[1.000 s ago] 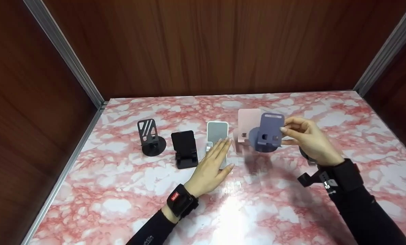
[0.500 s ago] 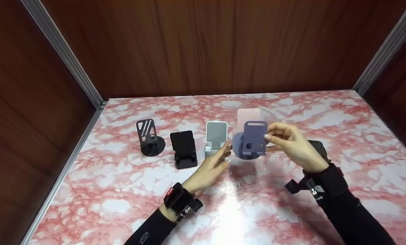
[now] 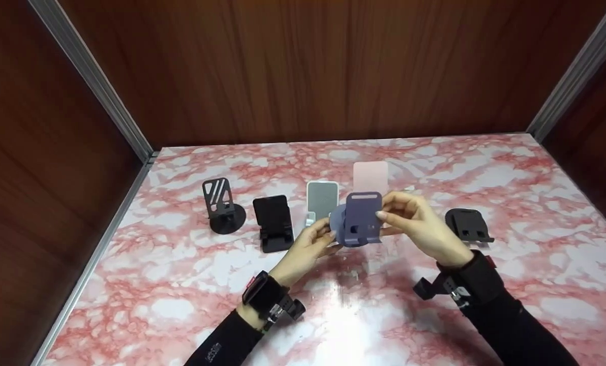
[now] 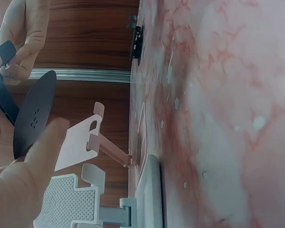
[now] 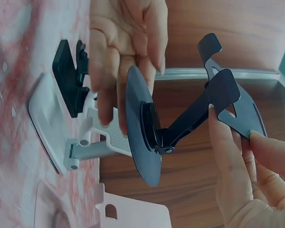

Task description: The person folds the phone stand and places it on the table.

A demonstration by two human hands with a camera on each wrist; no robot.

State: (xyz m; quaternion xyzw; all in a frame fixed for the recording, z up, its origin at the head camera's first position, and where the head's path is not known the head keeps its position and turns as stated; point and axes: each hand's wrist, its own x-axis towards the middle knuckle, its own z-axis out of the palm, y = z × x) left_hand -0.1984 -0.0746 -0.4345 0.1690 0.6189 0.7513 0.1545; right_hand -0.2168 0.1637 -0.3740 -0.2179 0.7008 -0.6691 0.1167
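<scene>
A purple phone stand [image 3: 363, 216] with a round base [image 5: 137, 128] is held up over the table. My right hand [image 3: 419, 223] pinches the edge of its upright plate between thumb and fingers. At the left rim of the base, my left hand [image 3: 310, 246] has its thumb on one side and fingers on the other. The underside of the base [image 4: 35, 114] faces the left wrist view. Behind the purple stand is a pink phone stand [image 3: 370, 175], partly hidden. A white and grey phone stand [image 3: 323, 195] stands just beyond my left hand.
To the left are a black phone stand [image 3: 273, 223] and a dark slotted phone stand [image 3: 220, 206] on a round base. Another black stand [image 3: 468, 225], folded low, lies right of my right hand. Wooden panels [image 3: 303, 71] enclose the red-and-white marbled table [image 3: 181, 305].
My right hand has carried the purple stand left and nearer to me. My left hand has moved off the white and grey stand and curled round the purple stand's base.
</scene>
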